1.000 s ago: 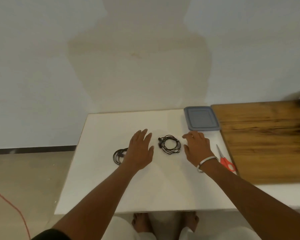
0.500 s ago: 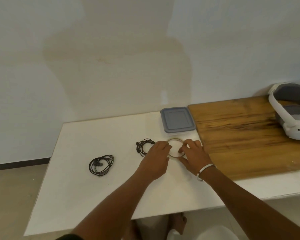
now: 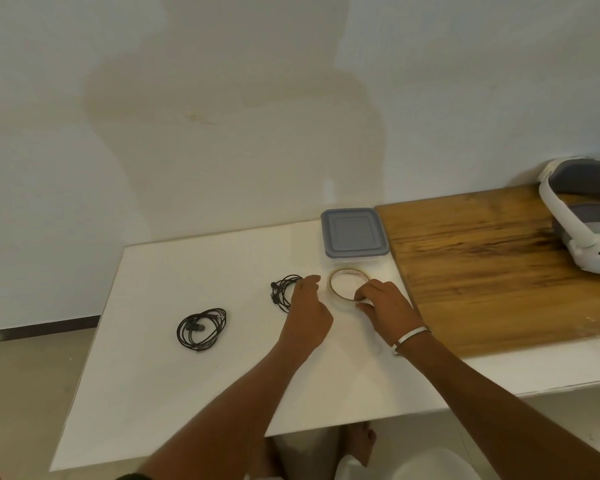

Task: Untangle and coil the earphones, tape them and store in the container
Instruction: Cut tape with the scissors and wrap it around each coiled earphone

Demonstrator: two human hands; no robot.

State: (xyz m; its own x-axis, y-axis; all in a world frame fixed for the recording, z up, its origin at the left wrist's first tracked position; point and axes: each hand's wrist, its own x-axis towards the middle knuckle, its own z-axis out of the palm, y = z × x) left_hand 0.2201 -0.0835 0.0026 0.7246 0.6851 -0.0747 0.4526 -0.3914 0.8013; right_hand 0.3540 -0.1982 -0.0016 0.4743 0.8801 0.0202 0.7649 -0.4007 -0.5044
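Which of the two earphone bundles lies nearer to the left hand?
The right bundle, partly behind the left hand; the other bundle lies apart, further left.

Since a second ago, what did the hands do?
Both hands moved right from the earphones to the tape roll. The right hand now grips its rim; the left hand hovers beside it. Both earphone coils and the lidded container stayed put.

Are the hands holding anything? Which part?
The right hand grips the tape roll by its near rim. The left hand holds nothing.
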